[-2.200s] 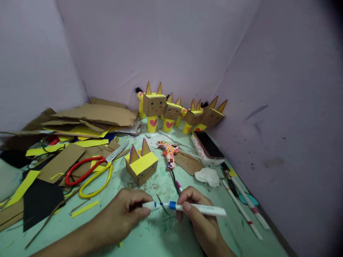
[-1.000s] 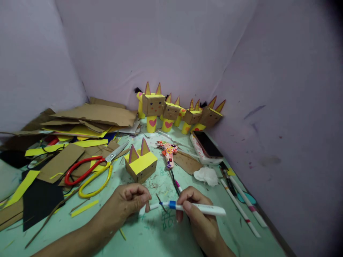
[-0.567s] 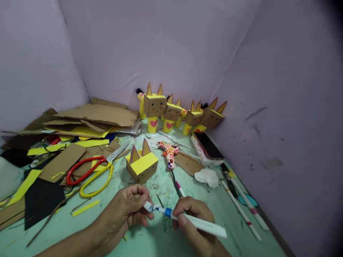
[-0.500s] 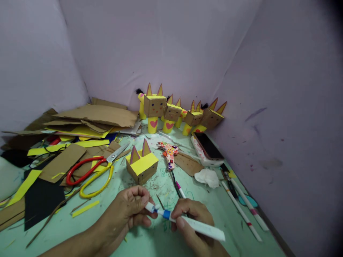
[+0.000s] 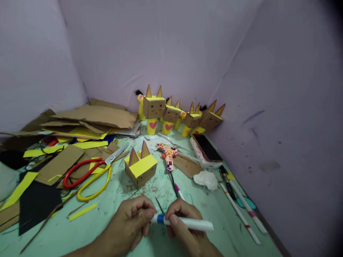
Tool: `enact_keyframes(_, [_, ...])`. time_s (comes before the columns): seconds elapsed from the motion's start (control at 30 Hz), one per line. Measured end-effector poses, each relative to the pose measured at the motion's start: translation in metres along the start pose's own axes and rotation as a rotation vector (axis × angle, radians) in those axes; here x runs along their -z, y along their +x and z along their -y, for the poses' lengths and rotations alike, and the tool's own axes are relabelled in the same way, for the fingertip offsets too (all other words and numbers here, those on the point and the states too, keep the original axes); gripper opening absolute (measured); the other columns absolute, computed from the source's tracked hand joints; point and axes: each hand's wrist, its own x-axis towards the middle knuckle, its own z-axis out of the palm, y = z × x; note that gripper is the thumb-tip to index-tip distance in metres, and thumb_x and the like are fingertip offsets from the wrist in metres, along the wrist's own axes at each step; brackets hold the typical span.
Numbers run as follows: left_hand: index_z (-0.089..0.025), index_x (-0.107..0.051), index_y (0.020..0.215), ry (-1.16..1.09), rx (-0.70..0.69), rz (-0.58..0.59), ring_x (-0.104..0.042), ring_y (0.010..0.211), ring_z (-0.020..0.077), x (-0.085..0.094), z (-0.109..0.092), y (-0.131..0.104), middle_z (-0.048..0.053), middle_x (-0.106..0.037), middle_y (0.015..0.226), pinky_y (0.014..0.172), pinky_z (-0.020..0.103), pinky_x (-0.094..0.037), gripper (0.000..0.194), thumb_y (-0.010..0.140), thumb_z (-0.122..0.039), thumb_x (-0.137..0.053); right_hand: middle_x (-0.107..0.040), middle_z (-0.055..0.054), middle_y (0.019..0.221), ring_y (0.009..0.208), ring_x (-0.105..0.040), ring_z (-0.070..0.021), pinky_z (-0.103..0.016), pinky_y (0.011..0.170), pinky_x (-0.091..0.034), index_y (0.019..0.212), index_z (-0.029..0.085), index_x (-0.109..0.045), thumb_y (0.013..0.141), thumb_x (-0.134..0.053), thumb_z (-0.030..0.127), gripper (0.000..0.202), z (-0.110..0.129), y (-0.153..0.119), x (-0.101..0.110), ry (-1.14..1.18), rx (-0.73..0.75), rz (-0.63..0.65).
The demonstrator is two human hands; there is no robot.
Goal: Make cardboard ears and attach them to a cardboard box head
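Observation:
My right hand is closed around a white marker with a blue band near its tip. My left hand pinches the marker's white cap at the tip end; fingers cover most of it, so whether it is fully seated I cannot tell. Just beyond my hands sits a small cardboard box head with a yellow top and two pointed ears. A floral-patterned glue gun lies behind and to the right, its cord running toward my right hand.
Red-and-yellow scissors lie left among cardboard pieces and yellow strips. Several cardboard animal figures stand at the back. On the right are a phone, a crumpled white tissue and slim white pens.
My hands have come together, bringing cap and marker tip to meet, where a gap showed between them before. The view has shifted slightly.

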Motion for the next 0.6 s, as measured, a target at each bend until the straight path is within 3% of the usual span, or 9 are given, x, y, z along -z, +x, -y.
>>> enact_keyframes(0.1, [-0.017,-0.051,0.065,0.023,-0.089,-0.004,-0.019,0.033,0.0033,0.002,0.003,0.000,-0.011,-0.030,0.039,0.033,0.016,-0.013,0.049,0.067,-0.065,-0.063,-0.046,0.004,0.051,0.046,-0.040,-0.0108,-0.023,0.046,-0.030,0.073,0.019,-0.057,0.085,-0.050,0.052,0.035,0.005,0.003,-0.003,0.124,-0.073,0.050])
enact_keyframes(0.23, [-0.019,-0.044,0.061,0.054,-0.180,-0.046,-0.020,0.038,0.0041,0.001,0.002,-0.002,-0.010,-0.032,0.044,0.037,0.017,-0.015,0.048,0.073,-0.063,-0.059,-0.042,0.007,0.047,0.042,-0.037,-0.0093,-0.022,0.044,-0.028,0.078,0.020,-0.050,0.086,-0.047,0.055,0.035,0.005,0.004,-0.009,0.231,-0.108,0.118])
enact_keyframes(0.37, [-0.020,-0.037,0.059,0.019,-0.149,-0.024,-0.019,0.036,0.0038,-0.006,-0.003,-0.007,-0.010,-0.031,0.044,0.036,0.018,-0.014,0.052,0.071,-0.067,-0.057,-0.048,0.005,0.051,0.044,-0.043,-0.0106,-0.023,0.047,-0.036,0.075,0.022,-0.051,0.086,-0.049,0.055,0.035,0.002,0.002,-0.013,0.247,-0.085,0.096])
enact_keyframes(0.6, [-0.019,-0.038,0.056,0.088,-0.062,-0.151,-0.024,0.039,0.0043,-0.019,-0.008,-0.019,-0.008,-0.031,0.046,0.039,0.019,-0.013,0.057,0.064,-0.071,-0.060,-0.053,0.003,0.056,0.046,-0.048,-0.0111,-0.023,0.048,-0.039,0.080,0.022,-0.055,0.086,-0.047,0.057,0.036,0.005,-0.006,-0.007,0.123,-0.032,0.098])
